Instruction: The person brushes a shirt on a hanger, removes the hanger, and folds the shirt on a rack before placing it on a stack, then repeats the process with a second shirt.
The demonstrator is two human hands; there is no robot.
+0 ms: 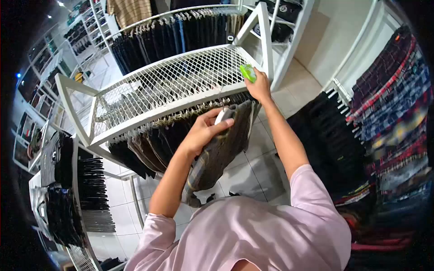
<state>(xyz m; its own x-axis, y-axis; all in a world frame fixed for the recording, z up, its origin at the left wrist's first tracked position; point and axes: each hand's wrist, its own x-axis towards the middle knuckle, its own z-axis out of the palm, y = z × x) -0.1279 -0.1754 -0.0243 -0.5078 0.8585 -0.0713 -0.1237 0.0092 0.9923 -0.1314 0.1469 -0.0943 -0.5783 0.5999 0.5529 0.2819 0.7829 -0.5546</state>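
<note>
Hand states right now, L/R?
Left hand: closed, holding dark garment and small white item.
Right hand: closed, holding bright green item.

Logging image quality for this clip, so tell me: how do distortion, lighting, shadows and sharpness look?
Head view: fisheye-like image with blacked-out corners; plaid shirts at the right edge look stretched and smeared; indoor light, with dark shadow patches on the floor tiles; the left hand on the dark garment and right hand with the green item look fairly clear.
</note>
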